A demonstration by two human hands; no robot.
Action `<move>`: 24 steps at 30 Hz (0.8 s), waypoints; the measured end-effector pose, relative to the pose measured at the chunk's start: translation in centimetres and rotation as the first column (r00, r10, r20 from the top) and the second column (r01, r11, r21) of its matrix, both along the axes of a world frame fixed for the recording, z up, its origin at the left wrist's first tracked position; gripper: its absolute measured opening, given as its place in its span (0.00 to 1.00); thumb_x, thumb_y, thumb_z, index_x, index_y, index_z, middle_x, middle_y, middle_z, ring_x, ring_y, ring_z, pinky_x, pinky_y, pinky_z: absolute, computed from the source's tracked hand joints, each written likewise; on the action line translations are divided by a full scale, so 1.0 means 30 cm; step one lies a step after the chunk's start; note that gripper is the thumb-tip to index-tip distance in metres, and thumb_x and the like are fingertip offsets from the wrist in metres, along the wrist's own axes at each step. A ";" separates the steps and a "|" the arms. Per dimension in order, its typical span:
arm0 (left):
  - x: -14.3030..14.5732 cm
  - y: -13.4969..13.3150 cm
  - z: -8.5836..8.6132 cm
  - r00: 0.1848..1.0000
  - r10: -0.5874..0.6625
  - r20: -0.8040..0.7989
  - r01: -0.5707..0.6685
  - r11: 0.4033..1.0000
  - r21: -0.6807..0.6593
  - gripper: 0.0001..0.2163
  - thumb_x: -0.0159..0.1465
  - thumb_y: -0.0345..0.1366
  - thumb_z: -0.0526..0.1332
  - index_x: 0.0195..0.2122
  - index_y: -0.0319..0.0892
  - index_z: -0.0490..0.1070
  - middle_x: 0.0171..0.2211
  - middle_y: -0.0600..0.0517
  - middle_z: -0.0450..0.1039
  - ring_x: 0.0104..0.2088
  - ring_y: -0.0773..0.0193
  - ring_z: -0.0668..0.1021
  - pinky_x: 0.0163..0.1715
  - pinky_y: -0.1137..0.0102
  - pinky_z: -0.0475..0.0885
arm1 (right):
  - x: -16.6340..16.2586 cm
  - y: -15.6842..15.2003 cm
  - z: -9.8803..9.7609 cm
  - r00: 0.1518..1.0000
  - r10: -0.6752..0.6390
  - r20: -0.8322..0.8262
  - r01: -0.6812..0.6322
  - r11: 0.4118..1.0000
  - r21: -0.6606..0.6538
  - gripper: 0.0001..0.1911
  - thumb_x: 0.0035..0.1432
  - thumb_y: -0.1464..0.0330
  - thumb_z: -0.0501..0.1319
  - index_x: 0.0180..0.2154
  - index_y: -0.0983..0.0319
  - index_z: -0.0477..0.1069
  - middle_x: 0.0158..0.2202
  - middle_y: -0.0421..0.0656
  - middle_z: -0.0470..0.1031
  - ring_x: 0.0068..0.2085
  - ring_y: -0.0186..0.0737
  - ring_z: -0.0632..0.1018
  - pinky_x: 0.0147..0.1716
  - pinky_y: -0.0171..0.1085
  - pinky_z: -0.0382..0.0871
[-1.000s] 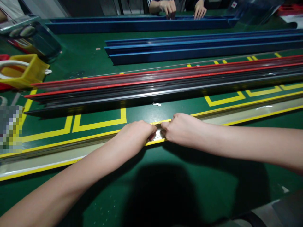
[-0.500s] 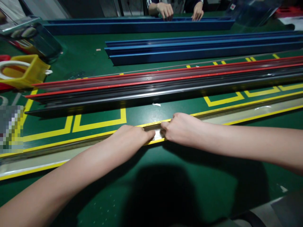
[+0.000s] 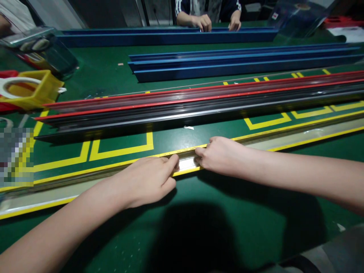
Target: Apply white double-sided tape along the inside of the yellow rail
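Note:
A long channel profile with yellow edges (image 3: 184, 172) and a pale, shiny inside runs across the green table in front of me. My left hand (image 3: 150, 178) is closed over it, fingers curled into the channel and thumb at its near edge. A short way to the right, my right hand (image 3: 218, 153) is closed too, its bent fingertips down inside the same channel. Whatever those right fingertips pinch is hidden. Between the hands shows a short stretch of bright metallic channel floor.
Beyond lie a red-edged profile (image 3: 170, 100), a black profile (image 3: 182, 117) and blue profiles (image 3: 227, 70). Another person's hands (image 3: 206, 23) touch a farther blue profile (image 3: 159, 39). At left stand a yellow tape holder (image 3: 42, 89) and a clear box (image 3: 57, 51). Yellow tape (image 3: 125, 151) marks the table.
My left hand has shifted slightly left and turned; its thumb has come out of the channel to the near edge. The right hand stays in place. The other person's hands have moved slightly.

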State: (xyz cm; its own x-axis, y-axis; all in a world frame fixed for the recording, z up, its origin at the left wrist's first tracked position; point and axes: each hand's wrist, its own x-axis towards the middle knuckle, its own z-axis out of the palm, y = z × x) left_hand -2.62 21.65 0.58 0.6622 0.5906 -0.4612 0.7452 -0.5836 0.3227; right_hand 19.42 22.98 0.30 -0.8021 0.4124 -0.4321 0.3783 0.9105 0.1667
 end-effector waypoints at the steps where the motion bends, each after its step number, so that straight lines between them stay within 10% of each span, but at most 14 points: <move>1: 0.005 -0.006 -0.001 1.000 0.018 0.004 -0.018 1.000 0.001 0.10 0.65 0.40 0.50 0.44 0.45 0.63 0.36 0.49 0.76 0.32 0.56 0.78 0.30 0.66 0.67 | 0.005 0.000 -0.003 1.000 0.001 -0.020 -0.001 1.000 0.010 0.13 0.59 0.77 0.57 0.43 0.61 0.76 0.33 0.45 0.78 0.26 0.42 0.77 0.22 0.39 0.50; 11: 0.023 -0.023 -0.106 0.991 -0.033 0.133 0.008 0.984 0.177 0.11 0.67 0.45 0.52 0.44 0.44 0.57 0.38 0.48 0.76 0.34 0.54 0.78 0.28 0.67 0.66 | 0.169 -0.020 0.025 0.859 -0.309 -0.407 0.358 0.932 0.048 0.11 0.61 0.58 0.60 0.39 0.59 0.71 0.32 0.42 0.79 0.27 0.37 0.73 0.29 0.36 0.52; 15: 0.017 -0.023 -0.114 0.984 -0.027 0.178 -0.003 0.986 0.167 0.10 0.66 0.41 0.55 0.44 0.45 0.56 0.38 0.49 0.75 0.35 0.55 0.79 0.30 0.67 0.67 | 0.295 -0.021 0.004 0.649 -0.529 -0.547 0.497 0.839 -0.221 0.18 0.58 0.52 0.61 0.33 0.60 0.71 0.25 0.39 0.74 0.27 0.35 0.70 0.31 0.34 0.55; 24: 0.004 -0.056 -0.137 0.978 0.029 0.207 -0.062 0.986 0.154 0.07 0.67 0.37 0.52 0.46 0.44 0.56 0.43 0.46 0.73 0.39 0.56 0.78 0.34 0.68 0.70 | 0.398 0.005 -0.118 0.161 -0.774 -0.612 0.187 0.633 -0.751 0.16 0.48 0.60 0.70 0.24 0.65 0.71 0.24 0.38 0.68 0.27 0.33 0.69 0.28 0.34 0.59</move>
State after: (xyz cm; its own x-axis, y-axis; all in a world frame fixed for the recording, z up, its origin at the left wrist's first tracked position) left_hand -2.51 19.97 -3.53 0.7029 0.6770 -0.2183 0.7007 -0.6062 0.3761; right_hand 31.35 23.13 -3.25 -0.4708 0.8791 0.0746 0.3928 0.2846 -0.8745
